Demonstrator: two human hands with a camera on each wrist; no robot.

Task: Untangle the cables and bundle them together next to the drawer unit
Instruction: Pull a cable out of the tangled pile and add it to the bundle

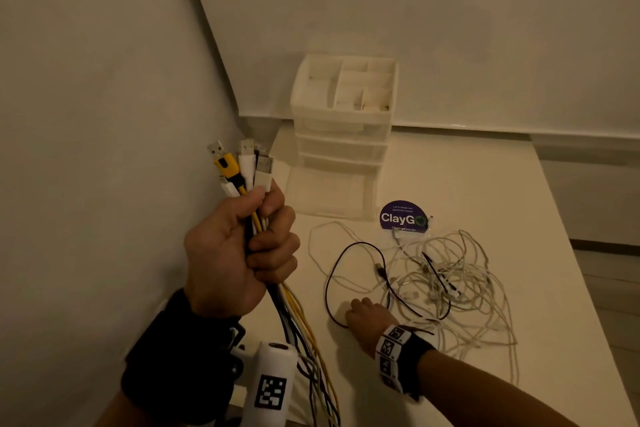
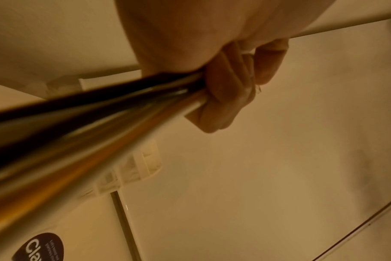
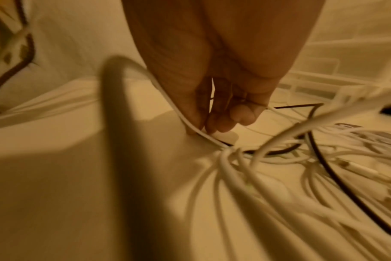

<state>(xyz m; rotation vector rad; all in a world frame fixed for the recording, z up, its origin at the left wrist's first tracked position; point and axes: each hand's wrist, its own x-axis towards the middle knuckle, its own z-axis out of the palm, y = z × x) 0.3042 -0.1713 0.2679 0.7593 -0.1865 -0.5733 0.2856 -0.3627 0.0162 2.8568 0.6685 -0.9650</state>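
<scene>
**Cables Gathered in One Fist, Tangle on the Table**

A wide white tabletop (image 1: 450,184) fills a dim corner between two pale walls. At its far end, close to the corner, stands a translucent white plastic drawer unit (image 1: 343,135) with stacked drawers and open compartments on top. Just in front of it, to the right, lies a round dark purple sticker printed "ClayG" (image 1: 401,217). Nearer the camera, a loose tangle of thin white cables with two black ones (image 1: 433,277) sprawls over the table, well short of the drawer unit. The left hand (image 1: 239,253), raised above the table's left edge, is clenched around a bundle of yellow, white and black cables (image 1: 294,322) whose USB plugs (image 1: 242,163) stick up out of the fist while the cords hang below. The right hand (image 1: 363,317) reaches down at the tangle's near-left edge; the wrist view shows its fingertips (image 3: 214,123) pinching a thin white cable (image 3: 190,125) against the table.
</scene>
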